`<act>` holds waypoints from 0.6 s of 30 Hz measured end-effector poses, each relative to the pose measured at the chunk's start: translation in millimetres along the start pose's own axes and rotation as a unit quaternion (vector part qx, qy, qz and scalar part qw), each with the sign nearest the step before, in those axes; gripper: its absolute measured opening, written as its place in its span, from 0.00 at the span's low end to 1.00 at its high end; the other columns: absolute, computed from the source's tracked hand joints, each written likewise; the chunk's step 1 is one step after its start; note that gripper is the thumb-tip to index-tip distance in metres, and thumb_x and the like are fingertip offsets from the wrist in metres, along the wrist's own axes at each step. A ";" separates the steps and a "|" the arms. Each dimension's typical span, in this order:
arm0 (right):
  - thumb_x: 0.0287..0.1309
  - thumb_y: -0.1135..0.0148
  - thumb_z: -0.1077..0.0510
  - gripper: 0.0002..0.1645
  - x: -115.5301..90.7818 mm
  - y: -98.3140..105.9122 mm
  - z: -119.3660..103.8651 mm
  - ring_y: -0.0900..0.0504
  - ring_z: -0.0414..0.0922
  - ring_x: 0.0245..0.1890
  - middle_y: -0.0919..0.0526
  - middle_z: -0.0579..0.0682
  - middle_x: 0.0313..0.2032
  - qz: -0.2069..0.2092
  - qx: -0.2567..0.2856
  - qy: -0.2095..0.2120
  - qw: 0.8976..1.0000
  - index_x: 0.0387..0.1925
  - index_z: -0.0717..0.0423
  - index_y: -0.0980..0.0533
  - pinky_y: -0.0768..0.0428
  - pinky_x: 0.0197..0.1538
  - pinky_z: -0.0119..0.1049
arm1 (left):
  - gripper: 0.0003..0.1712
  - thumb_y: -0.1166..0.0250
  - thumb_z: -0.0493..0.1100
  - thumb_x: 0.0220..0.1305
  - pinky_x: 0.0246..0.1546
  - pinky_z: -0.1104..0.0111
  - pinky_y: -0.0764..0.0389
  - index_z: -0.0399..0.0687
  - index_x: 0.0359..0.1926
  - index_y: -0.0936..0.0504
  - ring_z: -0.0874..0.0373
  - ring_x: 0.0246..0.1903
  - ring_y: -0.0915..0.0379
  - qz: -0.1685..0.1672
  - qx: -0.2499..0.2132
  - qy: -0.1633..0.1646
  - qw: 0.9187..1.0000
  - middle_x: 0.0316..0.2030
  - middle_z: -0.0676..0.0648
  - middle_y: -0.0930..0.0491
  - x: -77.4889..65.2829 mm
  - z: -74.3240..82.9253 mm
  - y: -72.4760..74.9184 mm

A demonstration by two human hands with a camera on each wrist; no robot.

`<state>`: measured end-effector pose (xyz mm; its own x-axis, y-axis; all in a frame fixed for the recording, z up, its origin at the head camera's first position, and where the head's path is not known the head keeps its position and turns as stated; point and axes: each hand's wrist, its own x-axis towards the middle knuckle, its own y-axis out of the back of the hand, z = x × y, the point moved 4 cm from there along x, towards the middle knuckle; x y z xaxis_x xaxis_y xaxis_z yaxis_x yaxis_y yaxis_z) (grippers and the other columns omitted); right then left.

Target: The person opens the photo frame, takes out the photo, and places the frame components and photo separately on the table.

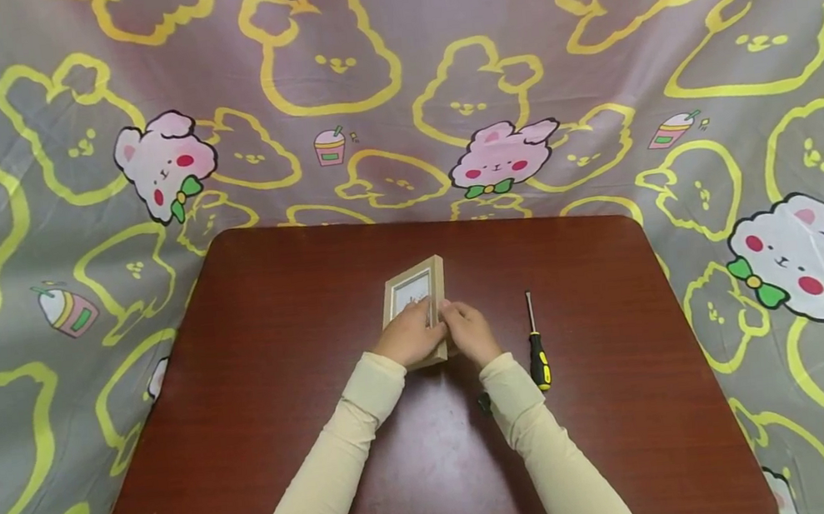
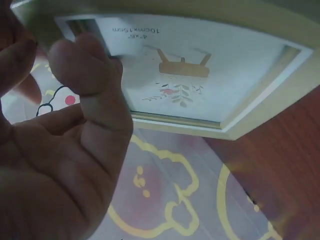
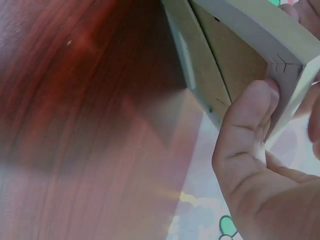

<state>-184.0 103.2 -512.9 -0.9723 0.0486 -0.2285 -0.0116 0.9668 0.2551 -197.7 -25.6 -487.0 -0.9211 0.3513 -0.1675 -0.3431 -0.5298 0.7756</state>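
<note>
head: even light, pale glare on table [image 1: 433, 456] | left wrist: dim, soft | right wrist: table shadowed

Reads "10cmx15cm" with "4"x6"" just beneath, upside down, on the white insert [image 2: 187, 84] of the picture frame [image 2: 272, 101]; sits upper left of centre, left wrist view.

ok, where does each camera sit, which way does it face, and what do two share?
Head: worn on the head, facing forward and down at table, frame, screwdriver and cloth; both sleeves, left grip and right grip show.
Left wrist: on that wrist, facing the frame's printed front; left grip at left.
Right wrist: on that wrist, facing the frame's edge and back; right grip at lower right, more fingers at the border.
Both wrist views share the frame.
</note>
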 end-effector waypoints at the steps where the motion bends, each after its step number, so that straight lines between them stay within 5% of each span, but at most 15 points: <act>1: 0.76 0.52 0.46 0.27 -0.5 -1.7 -2.1 0.18 0.48 0.26 0.16 0.61 0.35 -0.003 0.010 0.001 1.000 0.50 0.67 0.20 0.15 0.30 0.48 | 0.39 0.45 0.55 0.72 0.67 0.51 0.35 0.35 0.75 0.38 0.39 0.69 0.39 0.003 0.002 0.004 1.000 0.68 0.32 0.32 -0.9 0.3 0.9; 10: 0.77 0.50 0.51 0.25 -4.3 -9.7 -17.5 0.20 0.45 0.25 0.19 0.55 0.30 -0.039 0.061 -0.003 0.997 0.47 0.73 0.23 0.16 0.35 0.56 | 0.33 0.35 0.50 0.67 0.48 0.52 0.21 0.36 0.66 0.29 0.45 0.46 0.22 0.061 -0.004 0.006 0.998 0.46 0.38 0.20 -4.2 0.9 9.0; 18: 0.75 0.47 0.49 0.24 -6.0 -17.8 -19.6 0.21 0.43 0.22 0.20 0.51 0.25 -0.042 0.095 0.020 0.994 0.46 0.70 0.21 0.19 0.26 0.40 | 0.28 0.35 0.52 0.65 0.42 0.49 0.20 0.37 0.58 0.24 0.40 0.41 0.20 0.096 0.026 0.029 0.995 0.42 0.37 0.21 -9.8 0.5 18.8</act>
<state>-182.6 80.8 -497.7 -0.9785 -0.0410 -0.2020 -0.0528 0.9972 0.0536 -195.1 -38.6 -470.5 -0.9784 0.2012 -0.0466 -0.1507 -0.5412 0.8273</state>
